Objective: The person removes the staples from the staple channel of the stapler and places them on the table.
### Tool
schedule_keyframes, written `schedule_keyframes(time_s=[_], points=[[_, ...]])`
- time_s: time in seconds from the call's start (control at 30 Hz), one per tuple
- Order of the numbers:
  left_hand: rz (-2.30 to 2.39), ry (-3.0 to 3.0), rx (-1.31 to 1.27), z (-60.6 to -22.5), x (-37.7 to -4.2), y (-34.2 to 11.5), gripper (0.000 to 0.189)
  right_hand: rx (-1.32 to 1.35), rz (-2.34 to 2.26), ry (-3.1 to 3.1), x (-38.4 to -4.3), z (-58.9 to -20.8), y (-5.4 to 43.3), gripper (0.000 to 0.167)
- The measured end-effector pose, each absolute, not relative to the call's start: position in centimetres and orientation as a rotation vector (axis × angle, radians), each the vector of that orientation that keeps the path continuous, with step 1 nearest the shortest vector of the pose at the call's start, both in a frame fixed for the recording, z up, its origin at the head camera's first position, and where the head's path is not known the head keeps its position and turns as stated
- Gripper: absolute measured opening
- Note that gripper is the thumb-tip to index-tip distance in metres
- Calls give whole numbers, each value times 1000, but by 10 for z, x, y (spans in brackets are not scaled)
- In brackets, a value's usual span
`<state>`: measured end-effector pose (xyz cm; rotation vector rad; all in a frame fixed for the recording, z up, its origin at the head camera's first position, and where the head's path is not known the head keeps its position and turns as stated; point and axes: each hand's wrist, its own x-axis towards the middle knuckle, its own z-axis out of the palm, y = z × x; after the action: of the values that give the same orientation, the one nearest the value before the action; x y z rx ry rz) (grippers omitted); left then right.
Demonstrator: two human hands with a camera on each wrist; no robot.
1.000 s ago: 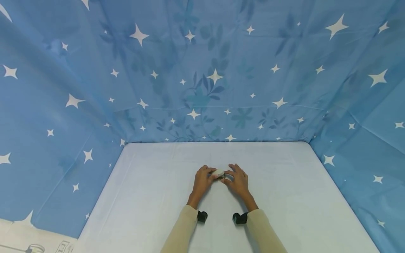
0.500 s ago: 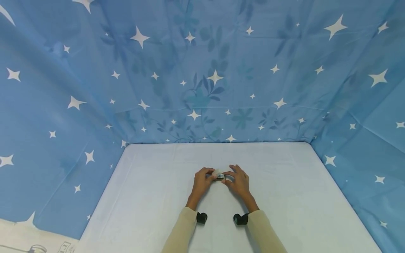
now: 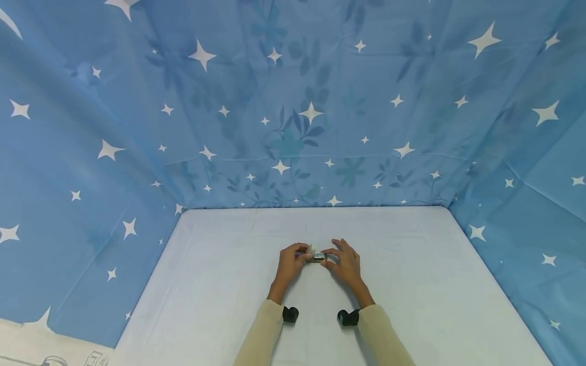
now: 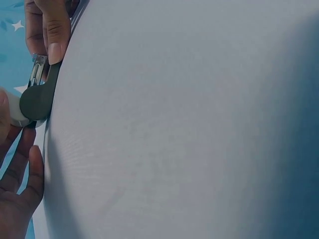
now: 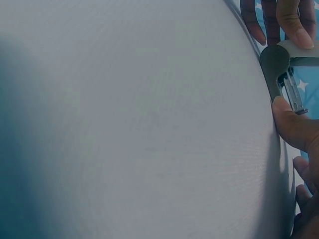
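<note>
A small stapler (image 3: 318,257) with a dark grey-green body and a white top cover is held between both hands over the table's middle. Its white cover (image 5: 299,51) stands swung up, and the metal staple channel (image 5: 293,92) shows below it. My left hand (image 3: 288,262) pinches the raised cover between thumb and fingers. On the other side, my right hand (image 3: 346,262) grips the front end of the base, its thumb (image 4: 55,42) along the dark edge. In the left wrist view the stapler's round dark hinge (image 4: 35,103) lies nearest the left fingers.
The hands work over a white-covered table (image 3: 220,284). Blue cloth with white stars (image 3: 293,101) hangs behind it and along both sides. A pale printed cloth (image 3: 46,343) shows at the lower left.
The stapler's white cover has swung up and to the left, baring the metal channel. My left hand has shifted slightly left with it; the right hand has kept its grip.
</note>
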<state>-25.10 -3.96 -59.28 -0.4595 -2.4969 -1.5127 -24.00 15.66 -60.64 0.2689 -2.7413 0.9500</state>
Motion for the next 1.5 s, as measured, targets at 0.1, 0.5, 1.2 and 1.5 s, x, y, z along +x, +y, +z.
schedule_keyframes(time_s=[0.1, 0.5, 1.2, 1.5], points=[[-1516, -2510, -454, -591, -251, -39, 23, 258, 943, -2746, -238, -606, 157, 29], [-1450, -2528, -445, -592, -249, -39, 22, 245, 941, -2756, -236, -606, 156, 30], [-1496, -2592, -423, -601, -250, -54, 24, 254, 973, -2734, -236, -604, 156, 26], [-1732, -2616, -405, -599, -249, -65, 28, 268, 964, -2728, -238, -604, 156, 28]])
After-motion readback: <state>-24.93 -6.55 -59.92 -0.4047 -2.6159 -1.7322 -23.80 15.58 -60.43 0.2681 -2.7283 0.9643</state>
